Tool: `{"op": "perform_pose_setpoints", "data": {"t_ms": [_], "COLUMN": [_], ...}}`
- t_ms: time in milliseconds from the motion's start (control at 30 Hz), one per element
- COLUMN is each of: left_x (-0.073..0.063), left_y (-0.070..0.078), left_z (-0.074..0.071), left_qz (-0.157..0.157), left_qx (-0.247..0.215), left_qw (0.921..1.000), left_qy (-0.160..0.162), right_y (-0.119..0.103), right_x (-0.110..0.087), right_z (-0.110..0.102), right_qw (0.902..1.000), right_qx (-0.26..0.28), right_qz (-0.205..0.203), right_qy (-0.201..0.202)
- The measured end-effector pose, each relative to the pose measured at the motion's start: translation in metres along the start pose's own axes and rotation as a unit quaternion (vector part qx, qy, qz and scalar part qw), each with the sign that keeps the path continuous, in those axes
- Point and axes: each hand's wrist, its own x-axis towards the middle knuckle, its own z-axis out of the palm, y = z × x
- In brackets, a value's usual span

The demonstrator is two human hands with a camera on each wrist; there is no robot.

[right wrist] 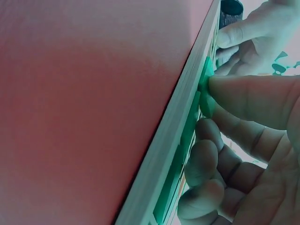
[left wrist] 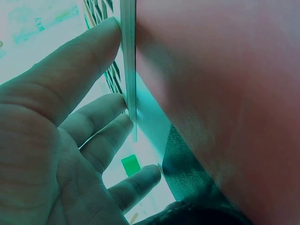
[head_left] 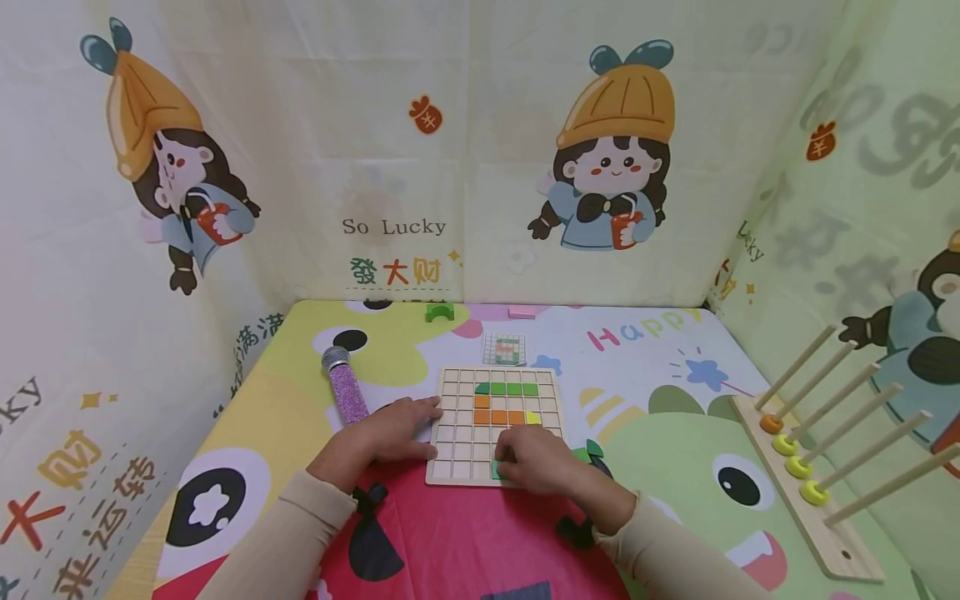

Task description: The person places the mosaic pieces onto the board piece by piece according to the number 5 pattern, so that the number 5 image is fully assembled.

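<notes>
A wooden grid board lies before me, with a row of green tiles, several orange tiles and a yellow tile set in it. My left hand rests at the board's left side, fingers extended, fingertips right at its edge in the left wrist view. Over the near rows is my right hand, its thumb and index finger pinching a green tile at the board. More green tiles sit along the near edge in the right wrist view, partly hidden from the head view by that hand.
Behind the board lies a small pattern card. A purple glitter microphone is on the left. Loose green pieces lie right of the board. A peg stand with rings is far right; a green arch block and pink block lie at the back.
</notes>
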Motion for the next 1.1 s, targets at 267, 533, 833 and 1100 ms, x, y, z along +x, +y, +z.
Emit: {"op": "perform_pose_setpoints", "data": {"t_ms": [267,533,833,1100], "left_x": [0.001,0.002,0.002,0.003], "left_y": [-0.001,-0.002,0.000,-0.001], "left_z": [0.001,0.001,0.001,0.001], "left_qz": [-0.004,-0.001,-0.001,-0.003], "left_qx": [0.001,0.001,0.001,0.012], "left_qw": [1.0000,1.0000,1.0000,0.9999], "left_qy": [-0.002,-0.001,-0.003,-0.001], "right_y": [0.003,0.021,0.051,0.078], "right_x": [-0.002,-0.010,-0.034,-0.049], "right_z": [0.001,-0.011,-0.027,-0.039], "right_qw": [0.9997,0.9965,0.9835,0.9731], "right_qx": [0.017,0.064,0.065,-0.021], "right_qz": [0.018,0.045,0.158,0.225], "right_qy": [0.006,0.032,0.059,0.045]}}
